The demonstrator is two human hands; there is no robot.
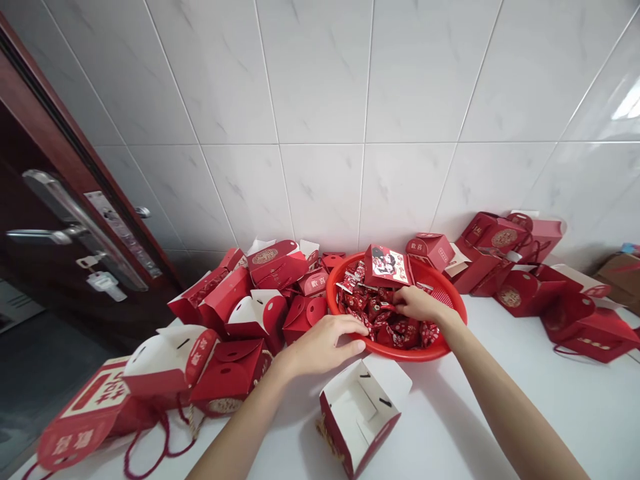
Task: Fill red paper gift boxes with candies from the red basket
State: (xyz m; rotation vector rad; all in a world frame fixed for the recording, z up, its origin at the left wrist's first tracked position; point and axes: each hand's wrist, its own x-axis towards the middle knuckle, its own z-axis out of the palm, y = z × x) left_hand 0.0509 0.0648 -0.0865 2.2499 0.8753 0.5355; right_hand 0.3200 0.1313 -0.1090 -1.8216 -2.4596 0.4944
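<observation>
1. Nearest to the camera is one open red gift box (361, 410), which stands on the white tabletop (560, 400). Its white inside is facing upward, one flap is turned outward, and a twisted rope (327, 440) is at its left side.
2. Just behind this box there is a round red plastic basket (407, 354), filled with many wrapped candies (405, 331) in red and white paper.
3. The left hand (325, 343) is at the near left part of the basket rim, with the fingertips reaching over it to the candies. The grip of this hand is loosely open: the thumb stands apart from the fingers, and I see nothing held between them.
4. The right hand (416, 303) is inside the basket, with its fingertips down among the candies. The fingers are bent, but their ends are hidden, so I cannot tell whether this grip is closed on a candy.
5. Above the candies, at the far side of the basket, sits a picture box (387, 265) with a printed couple on it.
6. To the left stands a crowded group of red boxes (277, 263), some closed and some open. More red boxes (590, 327) are at the right, near the tiled wall (320, 87).
7. At the far left is a dark door with a metal handle (40, 237) and hanging keys (105, 283).
</observation>
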